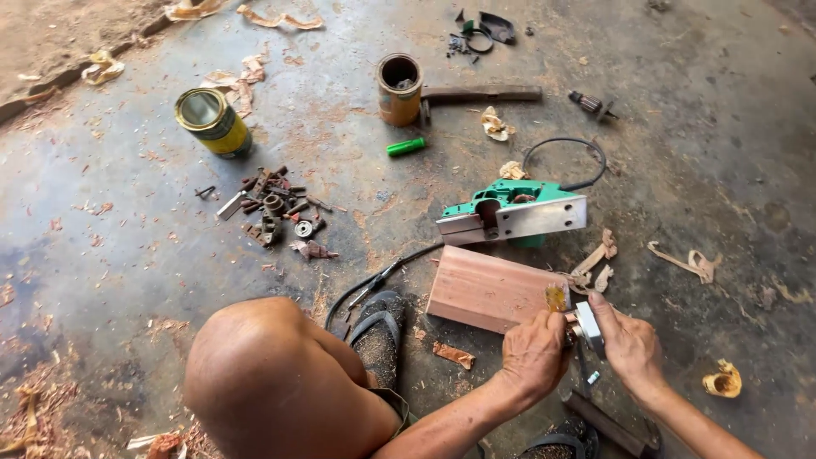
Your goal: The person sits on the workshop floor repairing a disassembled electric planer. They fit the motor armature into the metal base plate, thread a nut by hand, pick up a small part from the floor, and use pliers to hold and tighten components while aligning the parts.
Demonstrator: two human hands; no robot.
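Left hand [534,353]: forearm enters from the lower edge, wrist bent, fingers curled closed around a small metal part [586,327] with a yellow-handled tool [557,297] showing above the knuckles.
Right hand [627,340]: forearm enters from the lower right, fingers pinched on the other side of the same part, thumb on top. Both hands meet on it, just above the floor.
Part: held between the hands, at the near right corner of the wood block [489,289].
Wood block: reddish, lying flat on the concrete floor [127,229].
Planer [512,212]: green and silver, on its side just beyond the block, black cord [565,153] looped behind.
Small parts [276,212]: rusty heap, left of the planer.
Tins: one yellow-green [212,121] on its side, one orange [399,88] upright.
Knee [272,374]: bare, lower left, sandalled foot [378,327] beside it.
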